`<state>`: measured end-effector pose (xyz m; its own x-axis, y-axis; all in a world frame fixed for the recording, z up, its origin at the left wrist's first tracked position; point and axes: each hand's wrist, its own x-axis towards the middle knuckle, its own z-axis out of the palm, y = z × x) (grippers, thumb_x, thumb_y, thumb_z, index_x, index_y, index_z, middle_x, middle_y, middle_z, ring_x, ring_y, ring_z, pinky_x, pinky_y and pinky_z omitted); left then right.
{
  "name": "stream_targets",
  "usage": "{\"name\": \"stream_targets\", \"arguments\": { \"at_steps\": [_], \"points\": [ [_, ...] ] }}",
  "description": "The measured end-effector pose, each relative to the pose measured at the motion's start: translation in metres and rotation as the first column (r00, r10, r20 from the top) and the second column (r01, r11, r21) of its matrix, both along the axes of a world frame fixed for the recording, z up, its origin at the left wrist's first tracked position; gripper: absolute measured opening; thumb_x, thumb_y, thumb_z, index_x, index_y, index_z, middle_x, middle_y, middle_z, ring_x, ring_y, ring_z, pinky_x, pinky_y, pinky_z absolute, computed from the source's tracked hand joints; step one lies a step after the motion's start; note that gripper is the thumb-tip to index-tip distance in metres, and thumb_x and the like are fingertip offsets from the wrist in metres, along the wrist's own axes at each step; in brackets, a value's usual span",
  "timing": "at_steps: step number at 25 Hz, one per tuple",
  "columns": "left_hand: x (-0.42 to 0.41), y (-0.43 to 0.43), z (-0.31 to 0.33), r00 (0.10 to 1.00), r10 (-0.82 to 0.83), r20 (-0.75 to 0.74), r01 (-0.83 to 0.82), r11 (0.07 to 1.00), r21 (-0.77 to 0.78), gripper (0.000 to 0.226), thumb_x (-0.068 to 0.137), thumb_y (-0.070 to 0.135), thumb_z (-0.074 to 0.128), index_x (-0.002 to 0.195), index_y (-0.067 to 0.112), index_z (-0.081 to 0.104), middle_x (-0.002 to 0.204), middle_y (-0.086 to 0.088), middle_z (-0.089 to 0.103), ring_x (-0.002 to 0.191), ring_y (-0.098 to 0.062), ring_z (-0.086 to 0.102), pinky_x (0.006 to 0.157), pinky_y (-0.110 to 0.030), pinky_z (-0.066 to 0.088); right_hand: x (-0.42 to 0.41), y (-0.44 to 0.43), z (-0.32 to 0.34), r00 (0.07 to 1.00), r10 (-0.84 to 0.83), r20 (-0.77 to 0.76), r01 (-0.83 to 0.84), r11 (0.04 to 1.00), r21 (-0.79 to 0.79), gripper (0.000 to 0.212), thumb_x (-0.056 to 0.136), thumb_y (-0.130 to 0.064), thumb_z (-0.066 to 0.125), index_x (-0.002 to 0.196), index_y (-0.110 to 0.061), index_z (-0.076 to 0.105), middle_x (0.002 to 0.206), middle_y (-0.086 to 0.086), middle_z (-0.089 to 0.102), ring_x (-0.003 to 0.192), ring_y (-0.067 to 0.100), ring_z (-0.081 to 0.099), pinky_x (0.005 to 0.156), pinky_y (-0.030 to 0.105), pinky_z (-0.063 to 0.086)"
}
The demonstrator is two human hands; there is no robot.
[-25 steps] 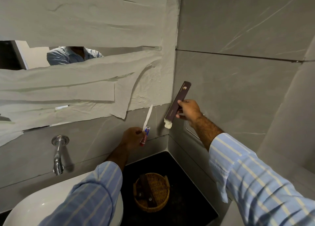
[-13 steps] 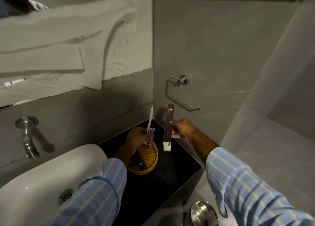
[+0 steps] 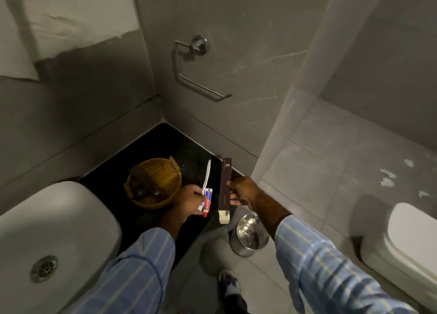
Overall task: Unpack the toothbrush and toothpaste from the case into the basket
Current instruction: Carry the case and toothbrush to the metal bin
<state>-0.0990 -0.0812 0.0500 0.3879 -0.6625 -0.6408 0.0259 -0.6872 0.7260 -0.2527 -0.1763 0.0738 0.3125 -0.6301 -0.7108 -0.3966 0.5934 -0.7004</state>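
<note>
While your left hand point(image 3: 189, 201) is curled around both the white toothbrush point(image 3: 206, 175) and the small red-and-blue toothpaste tube point(image 3: 207, 201), pinching them together against your palm, the brush handle sticks up and away from you and the tube's red cap points down toward your wrist. Your right hand point(image 3: 244, 193) grips the long dark brown case point(image 3: 224, 187) at about its middle, fingers pressed on its side, holding it nearly upright just beside the toothbrush without touching it; a pale inner sleeve shows at the case's lower end.

Just left of your left hand sits the round woven basket point(image 3: 170, 200) on the black counter point(image 3: 163, 145), near the corner of the grey walls. Inside the basket lie a couple of dark brown flat items point(image 3: 145, 181), one leaning across the rim. Neither the toothbrush nor the toothpaste is in the basket; both are above the counter's edge in your grasp.

To the left of the counter is the white sink point(image 3: 59, 223) with its metal drain. Below your right hand stands a shiny steel bin point(image 3: 249, 235) on the tiled floor, and a chrome holder point(image 3: 201, 72) is fixed to the wall above. A white toilet point(image 3: 409, 238) shows at the far right.
</note>
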Motion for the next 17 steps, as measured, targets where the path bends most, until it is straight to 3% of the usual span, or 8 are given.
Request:
{"name": "stream_targets", "arguments": {
  "at_steps": [3,6,7,10,14,17],
  "points": [
    [-0.025,-0.004,-0.021,0.995,-0.096,-0.004,0.096,0.995,0.039,0.023,0.087,0.004,0.068,0.109,0.004,0.062,0.119,-0.028,0.064,0.104,-0.043,0.068,0.080,-0.058,0.061,-0.034,0.004,-0.024,0.992,-0.073,-0.100,0.070,0.997,-0.030,0.028,0.099,-0.021,0.050,0.108,0.001,0.063,0.080,0.010,0.070,0.063,0.016,0.071,0.051,0.025,0.055],
    [-0.053,-0.010,-0.041,0.968,-0.247,0.036,0.245,0.968,0.064,0.028,0.085,0.007,0.071,0.111,0.002,0.064,0.118,-0.025,0.067,0.104,-0.041,0.068,0.084,-0.058,0.059,-0.071,0.013,-0.056,0.966,-0.153,-0.210,0.148,0.988,-0.035,0.031,0.098,-0.027,0.050,0.104,-0.001,0.067,0.095,0.017,0.071,0.086,0.028,0.071,0.074,0.036,0.058],
    [-0.062,-0.013,-0.047,0.958,-0.283,0.046,0.279,0.957,0.074,0.028,0.085,0.007,0.071,0.112,0.002,0.065,0.117,-0.024,0.068,0.102,-0.040,0.069,0.084,-0.057,0.060,-0.083,0.017,-0.064,0.957,-0.187,-0.222,0.186,0.982,-0.023,0.029,0.099,-0.027,0.051,0.099,-0.003,0.067,0.095,0.016,0.072,0.088,0.029,0.071,0.075,0.036,0.058],
    [-0.086,-0.025,-0.063,0.930,-0.364,0.052,0.357,0.927,0.112,0.024,0.085,0.006,0.069,0.109,0.003,0.066,0.113,-0.025,0.069,0.096,-0.039,0.071,0.081,-0.056,0.060,-0.115,0.025,-0.091,0.930,-0.292,-0.225,0.307,0.951,0.031,0.025,0.099,-0.027,0.050,0.092,-0.008,0.064,0.082,0.011,0.068,0.069,0.022,0.066,0.052,0.027,0.051],
    [-0.104,-0.040,-0.085,0.887,-0.455,0.077,0.438,0.883,0.170,0.021,0.086,0.009,0.067,0.107,0.009,0.065,0.110,-0.019,0.070,0.094,-0.033,0.071,0.082,-0.051,0.061,-0.141,0.017,-0.131,0.908,-0.322,-0.268,0.357,0.930,0.092,0.024,0.097,-0.022,0.049,0.102,-0.003,0.063,0.093,0.018,0.064,0.073,0.027,0.060,0.055,0.028,0.048],
    [-0.108,-0.051,-0.103,0.879,-0.469,0.089,0.441,0.869,0.225,0.024,0.086,0.011,0.068,0.110,0.012,0.065,0.112,-0.015,0.069,0.099,-0.031,0.069,0.086,-0.050,0.060,-0.146,0.002,-0.161,0.900,-0.344,-0.266,0.393,0.906,0.159,0.020,0.095,-0.016,0.048,0.100,-0.001,0.062,0.086,0.016,0.062,0.066,0.024,0.058,0.054,0.027,0.047]
  ]
}}
